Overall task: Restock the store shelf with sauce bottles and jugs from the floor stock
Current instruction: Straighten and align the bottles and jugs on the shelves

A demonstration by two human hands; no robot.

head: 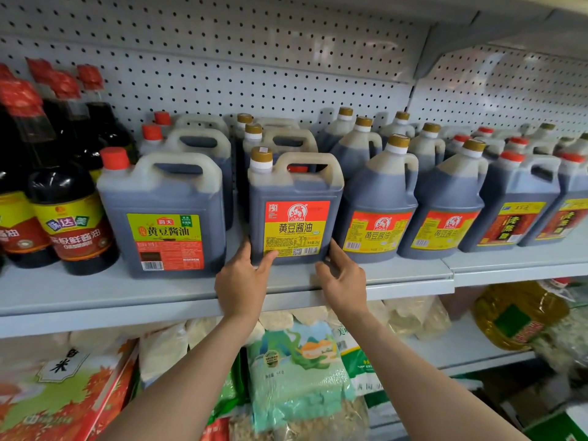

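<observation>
A: Left hand reached up, thumb and fingers pinching the jug's lower left corner.

B: And the right hand cupped the lower right corner, fingers curled on it. The jug stood upright between them on the shelf, label facing out.

Below sit a green rice bag, a red box (maple-leaf print) and a yellow oil jug.
</observation>
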